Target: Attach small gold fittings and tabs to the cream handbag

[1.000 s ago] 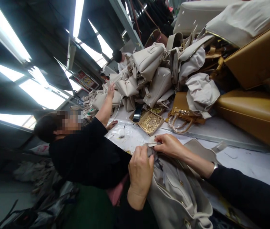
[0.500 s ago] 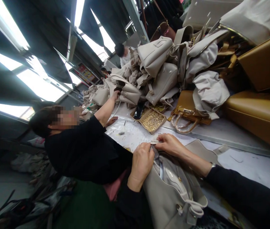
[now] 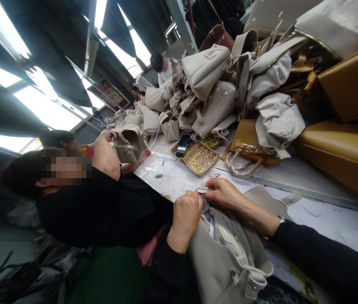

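Co-worker [image 3: 103, 202] at left of frame pulls a beige bag [image 3: 128, 143] from the pile. Lower centre: left hand [image 3: 185, 217] pinches the grey handbag [image 3: 226, 257] rim, fingers closed; right hand [image 3: 225, 192] nips a small tab [image 3: 202, 190] at its top edge. Fitting step underway, probably; next needs a steady, aligned press. Box of gold studs [image 3: 202, 158] sits just beyond on the surface [image 3: 324, 215].

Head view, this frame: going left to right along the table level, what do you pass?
Co-worker's black sleeve → left hand → right hand on the grey bag → tan handbag → large tan case.
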`<state>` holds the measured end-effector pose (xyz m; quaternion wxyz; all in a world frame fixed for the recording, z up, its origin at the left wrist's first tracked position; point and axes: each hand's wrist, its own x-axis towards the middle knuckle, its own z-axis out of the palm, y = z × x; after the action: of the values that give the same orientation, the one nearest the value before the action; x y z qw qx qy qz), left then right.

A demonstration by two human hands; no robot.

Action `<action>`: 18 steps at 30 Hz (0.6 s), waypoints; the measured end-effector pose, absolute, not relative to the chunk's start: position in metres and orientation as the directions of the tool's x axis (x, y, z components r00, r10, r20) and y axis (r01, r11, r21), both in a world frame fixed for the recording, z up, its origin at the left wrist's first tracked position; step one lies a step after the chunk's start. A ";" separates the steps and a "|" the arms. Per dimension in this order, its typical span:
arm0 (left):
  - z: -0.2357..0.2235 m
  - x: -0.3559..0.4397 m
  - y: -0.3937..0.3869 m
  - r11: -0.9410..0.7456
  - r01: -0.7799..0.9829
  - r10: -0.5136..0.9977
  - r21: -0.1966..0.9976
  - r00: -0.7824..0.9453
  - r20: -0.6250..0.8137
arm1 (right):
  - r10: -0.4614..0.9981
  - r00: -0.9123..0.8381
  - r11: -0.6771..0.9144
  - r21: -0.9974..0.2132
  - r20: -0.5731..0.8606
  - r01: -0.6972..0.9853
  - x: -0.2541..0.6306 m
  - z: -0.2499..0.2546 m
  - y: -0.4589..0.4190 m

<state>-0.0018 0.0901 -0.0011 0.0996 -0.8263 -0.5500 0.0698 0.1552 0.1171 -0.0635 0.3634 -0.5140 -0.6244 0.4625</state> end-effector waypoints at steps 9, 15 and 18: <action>-0.023 -0.008 0.092 -0.258 0.960 0.946 0.112 0.227 0.233 | 0.973 -0.227 0.025 -0.969 -0.032 0.245 0.154 -0.071 0.120; -0.028 -0.013 0.101 -0.167 0.840 0.961 0.517 0.021 0.276 | 0.966 -0.257 0.020 -0.986 -0.024 0.167 0.154 -0.078 0.124; -0.025 -0.015 0.106 0.013 0.747 0.998 0.665 -0.047 0.034 | 0.965 -0.262 0.014 -0.988 -0.027 0.153 0.155 -0.077 0.124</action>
<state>-0.0153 0.1058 -0.0246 -0.2341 -0.6493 -0.6720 -0.2684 0.1549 0.1242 -0.0771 0.3872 -0.4678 -0.5975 0.5236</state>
